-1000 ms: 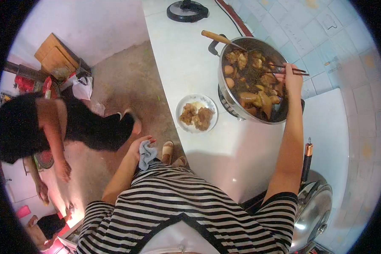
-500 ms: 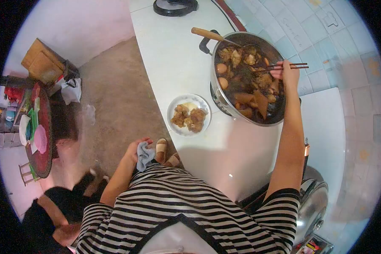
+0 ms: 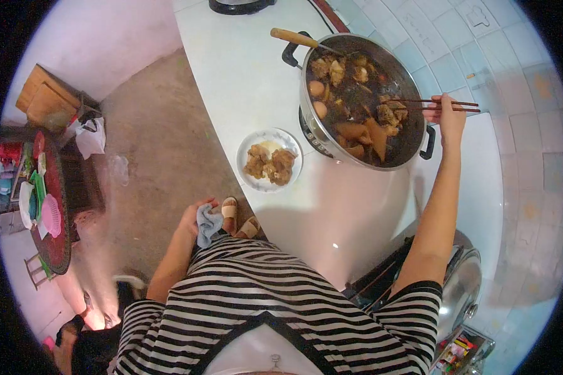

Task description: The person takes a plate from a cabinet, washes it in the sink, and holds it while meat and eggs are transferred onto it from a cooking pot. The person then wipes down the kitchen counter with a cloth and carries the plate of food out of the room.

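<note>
right hand (image 3: 447, 117): closed round a pair of chopsticks (image 3: 413, 100), just outside the pot's rim, the arm stretched forward past the white counter's edge.
chopsticks: dark, reaching across the rim almost level; their tips are at a chunk of food (image 3: 391, 114) in the pot (whether they pinch it, i cannot tell).
pot (image 3: 319, 128): wide and uncovered, on a cooker (image 3: 316, 142) on the counter (image 3: 356, 219), near the tiled wall; dark broth and brown pieces inside.
eggs (image 3: 317, 89): two, side by side along the pot's left inner wall.
ladle (image 3: 294, 37): wooden handle sticking out past the rim beside a black pot handle, the bowl end hidden in the stew.
left hand (image 3: 192, 214): low in front of the striped shirt, grasping a grey cloth (image 3: 209, 226), apart from the counter.
plate (image 3: 261, 135): left of the pot, near the counter's edge, bearing brown meat pieces (image 3: 282, 167).
metal lid (image 3: 458, 284): near the right elbow.
round table (image 3: 61, 247): far left, a pink basket (image 3: 51, 215) on it.
another person (image 3: 100, 347): lower left, dark clothing, partly out of view.
</note>
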Available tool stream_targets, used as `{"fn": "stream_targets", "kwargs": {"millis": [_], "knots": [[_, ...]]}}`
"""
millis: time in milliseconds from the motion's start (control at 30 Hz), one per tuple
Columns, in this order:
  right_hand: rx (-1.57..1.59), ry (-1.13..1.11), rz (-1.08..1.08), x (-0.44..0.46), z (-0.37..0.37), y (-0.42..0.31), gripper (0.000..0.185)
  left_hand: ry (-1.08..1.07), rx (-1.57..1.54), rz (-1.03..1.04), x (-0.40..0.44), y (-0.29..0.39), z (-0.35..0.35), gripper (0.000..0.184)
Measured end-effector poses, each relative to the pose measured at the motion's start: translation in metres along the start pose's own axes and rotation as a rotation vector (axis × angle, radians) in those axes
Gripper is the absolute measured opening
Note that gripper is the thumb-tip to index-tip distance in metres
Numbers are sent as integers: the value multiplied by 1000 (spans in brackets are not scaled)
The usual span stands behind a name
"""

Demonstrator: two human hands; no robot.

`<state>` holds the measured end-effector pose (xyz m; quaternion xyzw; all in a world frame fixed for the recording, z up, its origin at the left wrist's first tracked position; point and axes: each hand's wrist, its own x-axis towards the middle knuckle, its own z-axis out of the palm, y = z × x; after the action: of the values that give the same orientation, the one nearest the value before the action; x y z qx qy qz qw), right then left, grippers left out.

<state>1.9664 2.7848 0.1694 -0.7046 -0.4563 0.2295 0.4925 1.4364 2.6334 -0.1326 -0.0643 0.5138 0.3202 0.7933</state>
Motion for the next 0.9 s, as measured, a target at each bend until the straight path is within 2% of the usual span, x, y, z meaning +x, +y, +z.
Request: {"fn": "stream_targets", "kwargs": {"millis": [100,200,267,333,533,667,733,800,900], "knots": [[-108,75,-24,-2,-7,-10,31,1,-10,-10,0,1,-1,27],[-58,93,-108,-5,-2,-19,31,10,19,-12,-6,2,9,27],[-31,66,-101,-14,5,-28,30,33,29,-4,-5,1,8,27],[-105,-128,-9,-26,11,-34,29,6,-33,-6,4,-1,-2,28],[-155,-191,-8,-24,32,16,26,21,1,-10,-3,-2,3,29],[-84,-195,-64,-20,44,21,26,84,-31,7,-13,-1,16,29],[-54,-114,-21,-13,43,24,27,-39,-33,-1,0,-2,-4,29],[45,-103,-4,-8,33,29,29,-21,-11,12,-7,0,2,29],[323,58,108,-1,19,51,33,2,-11,29,-17,2,10,28]]}}
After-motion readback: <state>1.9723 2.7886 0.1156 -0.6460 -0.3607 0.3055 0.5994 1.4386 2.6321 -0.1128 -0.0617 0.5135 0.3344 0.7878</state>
